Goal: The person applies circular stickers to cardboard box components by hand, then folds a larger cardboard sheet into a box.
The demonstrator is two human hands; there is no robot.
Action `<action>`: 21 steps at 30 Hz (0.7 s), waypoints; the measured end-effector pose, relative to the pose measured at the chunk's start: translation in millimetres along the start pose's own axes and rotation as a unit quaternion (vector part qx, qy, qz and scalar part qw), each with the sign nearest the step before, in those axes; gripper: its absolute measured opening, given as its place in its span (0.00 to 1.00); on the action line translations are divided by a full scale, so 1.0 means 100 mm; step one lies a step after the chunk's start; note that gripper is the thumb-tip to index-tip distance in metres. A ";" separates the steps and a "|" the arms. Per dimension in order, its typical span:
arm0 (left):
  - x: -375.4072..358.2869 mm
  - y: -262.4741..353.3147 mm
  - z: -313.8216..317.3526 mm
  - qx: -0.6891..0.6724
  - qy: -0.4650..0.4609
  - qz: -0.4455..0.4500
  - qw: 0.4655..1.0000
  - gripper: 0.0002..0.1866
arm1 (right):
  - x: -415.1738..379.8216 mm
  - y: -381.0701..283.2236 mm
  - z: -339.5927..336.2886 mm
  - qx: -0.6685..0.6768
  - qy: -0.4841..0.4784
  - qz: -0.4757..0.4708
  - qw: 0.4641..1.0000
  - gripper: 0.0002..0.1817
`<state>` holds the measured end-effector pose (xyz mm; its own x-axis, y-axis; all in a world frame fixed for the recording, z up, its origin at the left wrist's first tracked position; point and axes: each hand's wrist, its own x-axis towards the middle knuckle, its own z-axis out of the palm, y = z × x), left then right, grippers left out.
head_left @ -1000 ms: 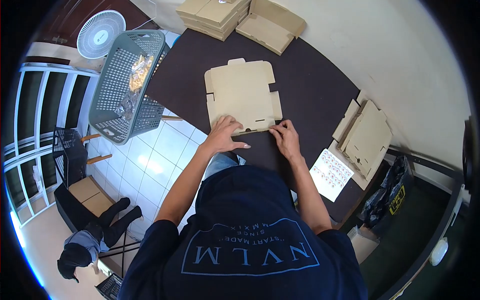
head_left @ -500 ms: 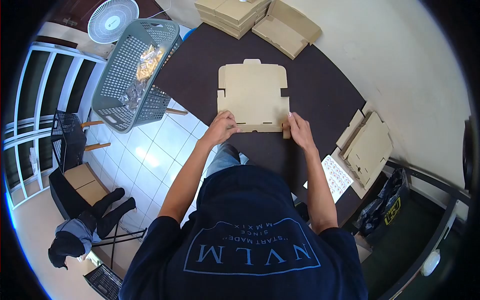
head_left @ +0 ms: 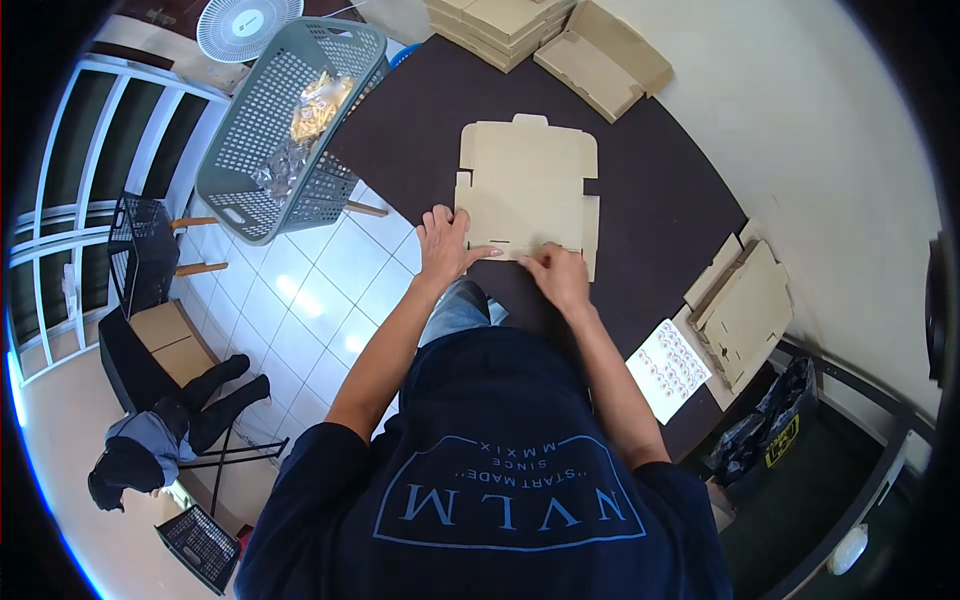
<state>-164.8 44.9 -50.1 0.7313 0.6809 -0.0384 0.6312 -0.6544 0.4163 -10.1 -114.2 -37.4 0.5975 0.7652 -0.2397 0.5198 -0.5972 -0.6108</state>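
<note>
A flat, unfolded cardboard box (head_left: 525,185) lies on the dark table in front of me, with slots along its near edge. My left hand (head_left: 443,245) rests at its near left corner, fingers apart and the thumb stretched along the near edge. My right hand (head_left: 560,275) is at the middle of that edge, its fingers curled and pinching the near flap. The palm side of my right hand is hidden from view.
Folded boxes (head_left: 500,30) are stacked at the back beside an open box (head_left: 605,60). More flat cardboard (head_left: 745,315) and a sticker sheet (head_left: 668,370) lie right. A grey basket (head_left: 235,130) holding bagged items stands left. Another person (head_left: 150,440) sits lower left.
My right hand has moved left from the near right corner to the middle of the near edge. My left thumb now extends along that edge. The view has shifted slightly.
</note>
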 end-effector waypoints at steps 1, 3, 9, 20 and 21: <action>-0.01 -0.01 0.01 0.003 0.001 -0.002 1.000 0.32 | 0.05 -0.09 0.08 0.002 -0.002 -0.002 1.000 0.18; -0.02 -0.04 0.03 0.002 -0.009 0.011 1.000 0.31 | 0.16 -0.23 0.18 -0.003 -0.075 0.019 0.997 0.18; -0.05 -0.17 0.04 -0.013 -0.008 0.047 0.999 0.30 | 0.30 -0.30 0.13 -0.033 -0.134 0.075 0.988 0.19; -0.01 -0.25 -0.04 -0.030 -0.089 0.032 0.995 0.30 | 0.38 -0.20 0.22 -0.054 -0.143 0.080 0.985 0.20; 0.00 -0.25 -0.04 -0.032 -0.099 0.034 0.994 0.31 | 0.38 -0.15 0.22 -0.055 -0.144 0.076 0.985 0.19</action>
<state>-181.8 62.4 -56.5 0.8122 0.5536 -0.1839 0.5657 -0.6704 0.4802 -8.5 -70.4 -53.9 0.4844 0.6919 -0.5354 0.5107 -0.7205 -0.4691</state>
